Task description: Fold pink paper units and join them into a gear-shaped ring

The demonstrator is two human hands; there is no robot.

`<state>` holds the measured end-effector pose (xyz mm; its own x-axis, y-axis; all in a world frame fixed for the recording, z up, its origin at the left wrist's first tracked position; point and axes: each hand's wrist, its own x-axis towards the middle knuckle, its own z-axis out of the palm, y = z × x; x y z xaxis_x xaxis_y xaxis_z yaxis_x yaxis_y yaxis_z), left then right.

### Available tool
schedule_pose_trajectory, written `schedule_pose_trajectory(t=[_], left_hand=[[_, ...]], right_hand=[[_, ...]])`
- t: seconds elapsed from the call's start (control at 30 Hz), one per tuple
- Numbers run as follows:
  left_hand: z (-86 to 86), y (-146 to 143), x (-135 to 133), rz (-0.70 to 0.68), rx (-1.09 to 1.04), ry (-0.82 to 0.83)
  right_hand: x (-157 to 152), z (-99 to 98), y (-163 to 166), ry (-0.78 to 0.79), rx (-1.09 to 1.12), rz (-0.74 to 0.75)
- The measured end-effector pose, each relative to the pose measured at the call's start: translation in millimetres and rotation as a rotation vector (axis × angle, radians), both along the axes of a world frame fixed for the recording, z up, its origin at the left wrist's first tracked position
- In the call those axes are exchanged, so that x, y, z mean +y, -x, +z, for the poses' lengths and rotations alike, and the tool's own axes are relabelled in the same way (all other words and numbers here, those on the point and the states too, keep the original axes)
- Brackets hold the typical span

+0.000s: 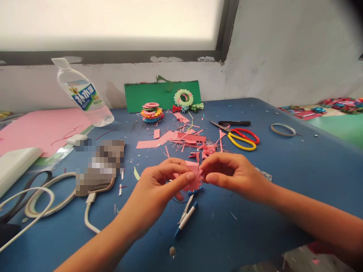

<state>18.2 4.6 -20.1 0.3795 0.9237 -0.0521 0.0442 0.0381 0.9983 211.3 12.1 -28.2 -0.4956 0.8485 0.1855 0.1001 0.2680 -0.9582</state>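
Note:
My left hand (161, 179) pinches a pink paper piece with a zigzag edge (195, 183) between thumb and fingers, above the table. My right hand (235, 175) is curved at the right edge of that paper, thumb and forefinger apart; whether a fingertip touches it I cannot tell. Just below the paper lies a white and blue drawing compass (187, 219). Pink paper scraps (190, 138) are strewn behind my hands. To their right rest scissors (244, 139) with one red and one yellow handle, beside a black pen (235, 123).
Stacked zigzag paper rings (152, 112) and a pale green ring (183, 98) stand by a green board (161, 96). A tilted water bottle (85, 94), pink sheet (36, 126), phone-like object (103, 166) and white cable (87, 215) are left. A tape roll (283, 130) lies right.

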Motion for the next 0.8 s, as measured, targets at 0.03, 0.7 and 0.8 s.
schedule_pose_trajectory(t=[0.03,0.7,0.8], left_hand=[[-0.3,-1.4,-0.2,0.023,-0.001,-0.013],[0.2,-2.2,1.5,-0.108,0.019,0.193],[-1.7,0.0,2.7,-0.146,0.047,0.203]], right_hand=[[-1.0,-0.4,2.1,0.097,0.010,0.012],[-0.5,5.4,-1.5,-0.286,-0.329,0.063],[-0.8,3.9,-1.6,-0.333,-0.418,0.068]])
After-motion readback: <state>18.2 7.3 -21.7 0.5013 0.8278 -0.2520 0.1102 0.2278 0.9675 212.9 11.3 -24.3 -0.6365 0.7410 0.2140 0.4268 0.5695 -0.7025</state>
